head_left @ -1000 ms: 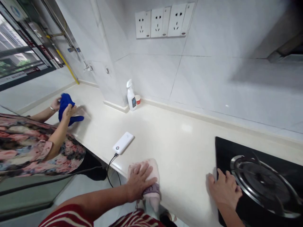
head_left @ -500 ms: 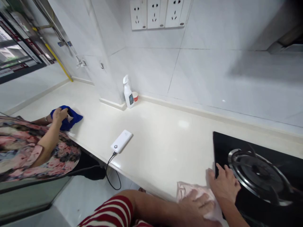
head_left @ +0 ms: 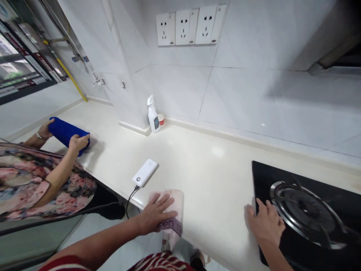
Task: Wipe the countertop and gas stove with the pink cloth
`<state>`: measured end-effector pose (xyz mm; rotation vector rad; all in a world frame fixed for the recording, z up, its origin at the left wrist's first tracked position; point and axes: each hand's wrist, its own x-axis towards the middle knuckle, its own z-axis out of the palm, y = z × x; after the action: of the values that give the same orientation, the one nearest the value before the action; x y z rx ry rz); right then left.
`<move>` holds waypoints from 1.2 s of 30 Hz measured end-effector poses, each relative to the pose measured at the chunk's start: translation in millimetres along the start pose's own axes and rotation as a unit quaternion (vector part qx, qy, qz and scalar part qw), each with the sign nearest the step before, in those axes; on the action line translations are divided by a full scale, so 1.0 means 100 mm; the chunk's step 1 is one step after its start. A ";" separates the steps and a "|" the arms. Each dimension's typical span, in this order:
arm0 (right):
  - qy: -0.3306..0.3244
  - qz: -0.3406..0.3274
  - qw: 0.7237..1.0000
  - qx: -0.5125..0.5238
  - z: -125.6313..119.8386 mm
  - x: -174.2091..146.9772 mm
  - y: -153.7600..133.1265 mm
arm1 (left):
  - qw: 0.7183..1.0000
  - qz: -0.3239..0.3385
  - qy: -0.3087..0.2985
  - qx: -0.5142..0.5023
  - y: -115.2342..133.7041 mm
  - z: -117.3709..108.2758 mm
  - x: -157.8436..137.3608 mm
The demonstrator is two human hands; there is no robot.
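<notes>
My left hand (head_left: 156, 213) lies flat with spread fingers on a folded pale pink cloth (head_left: 176, 201) at the counter's front edge. A purple band with dark lettering runs across the cloth, and one end hangs over the edge. The fingers press from above and do not wrap around it. My right hand (head_left: 266, 222) rests at the left edge of the black gas stove (head_left: 263, 177), fingers apart and nothing in them. Just beyond the cloth, a white power bank (head_left: 145, 172) lies on the counter (head_left: 203, 180) with a black cable plugged in.
A white spray bottle (head_left: 153, 116) and a small red-and-white cup (head_left: 161, 119) stand against the wall corner. At the left, another person in a floral top (head_left: 64, 188) holds a blue cloth (head_left: 66, 131) in both hands. Wall sockets (head_left: 190, 26) are above.
My left hand has slid the pink cloth leftward along the counter, from beside the stove to near the power bank. My right hand stays by the stove. The other person's blue cloth is now folded and lifted.
</notes>
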<state>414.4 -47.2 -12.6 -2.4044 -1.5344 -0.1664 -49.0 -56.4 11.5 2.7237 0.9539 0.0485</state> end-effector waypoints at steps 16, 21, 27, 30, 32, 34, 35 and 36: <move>0.038 -0.026 0.999 0.002 0.07 0.01 0.06 | 0.997 0.082 0.007 -0.012 0.90 0.19 0.75; 0.031 -0.024 0.999 -0.005 0.05 0.02 0.05 | 0.978 0.191 0.069 0.033 1.57 0.19 1.35; 0.028 -0.018 0.999 0.024 0.08 0.00 0.09 | 0.959 0.281 0.025 0.030 1.84 0.31 1.81; 0.013 -0.012 0.998 0.055 0.10 0.07 0.18 | 0.961 0.275 0.026 0.028 1.69 0.29 1.68; 0.009 -0.010 0.995 0.103 0.08 0.11 0.23 | 0.970 0.240 0.026 0.022 1.56 0.25 1.47; 0.023 -0.020 0.984 0.173 0.01 0.03 0.23 | 0.978 0.206 0.030 0.001 1.41 0.22 1.25; 0.030 -0.036 0.977 0.207 -0.04 -0.08 0.18 | 0.981 0.191 0.036 -0.015 1.34 0.21 1.15; 0.034 -0.058 0.970 0.234 -0.11 -0.24 0.10 | 0.983 0.177 0.043 -0.034 1.27 0.20 1.06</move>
<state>413.6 -74.9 -9.5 -1.9238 -1.4859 0.0833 113.9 -90.7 18.6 2.8099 0.4655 0.2621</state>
